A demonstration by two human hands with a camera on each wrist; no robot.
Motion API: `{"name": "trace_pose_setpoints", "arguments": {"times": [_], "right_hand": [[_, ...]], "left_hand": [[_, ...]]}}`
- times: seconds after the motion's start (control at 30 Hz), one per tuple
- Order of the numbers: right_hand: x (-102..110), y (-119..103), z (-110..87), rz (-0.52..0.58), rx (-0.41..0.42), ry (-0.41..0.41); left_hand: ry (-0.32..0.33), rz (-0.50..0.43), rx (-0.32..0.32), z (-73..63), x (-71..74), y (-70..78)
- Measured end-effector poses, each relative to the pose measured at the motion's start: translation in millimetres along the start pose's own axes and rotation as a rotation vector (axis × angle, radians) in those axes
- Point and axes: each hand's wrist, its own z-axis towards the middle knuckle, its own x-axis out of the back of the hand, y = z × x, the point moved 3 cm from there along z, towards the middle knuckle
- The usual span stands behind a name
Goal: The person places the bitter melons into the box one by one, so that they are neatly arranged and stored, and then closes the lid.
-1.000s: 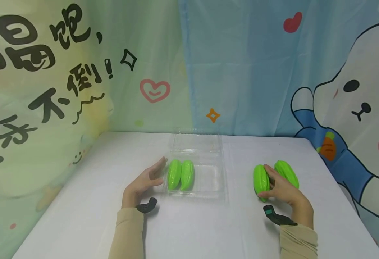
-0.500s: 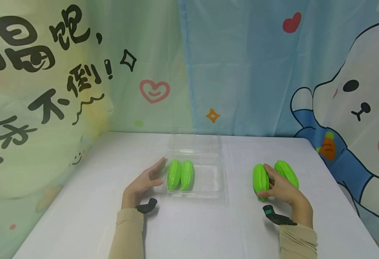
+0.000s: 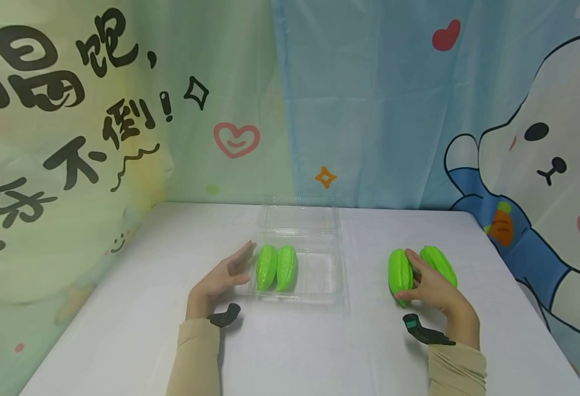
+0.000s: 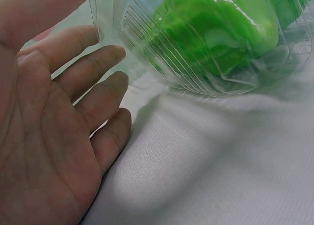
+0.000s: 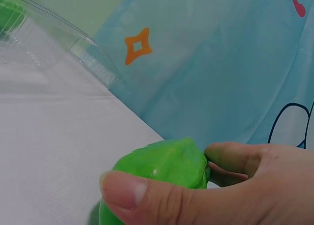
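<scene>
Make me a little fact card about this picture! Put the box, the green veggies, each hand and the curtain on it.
Box: clear box, lid open at the back
In the box: two veggies, side by side on its left
Left hand: left hand open at the box's left side
Right hand: right hand holding a third veggie between thumb and fingers
On the table: fourth veggie just beyond the right hand, on the white cloth
Curtain: curtain with hearts and a white cartoon animal
</scene>
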Motion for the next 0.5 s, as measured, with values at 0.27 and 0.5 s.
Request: {"name": "trace_pose_setpoints", "arguments": {"times": [0.27, 0.5], "right_hand": [[0.8, -1.9, 1.0, -0.015, 0.002, 0.012], [1.6, -5.0, 1.1, -0.024, 0.006, 0.020]], "left_hand": [[0.000, -0.008, 0.009, 0.0, 0.2, 0.6], [-0.001, -0.018, 0.008, -0.1, 0.1, 0.6]]}}
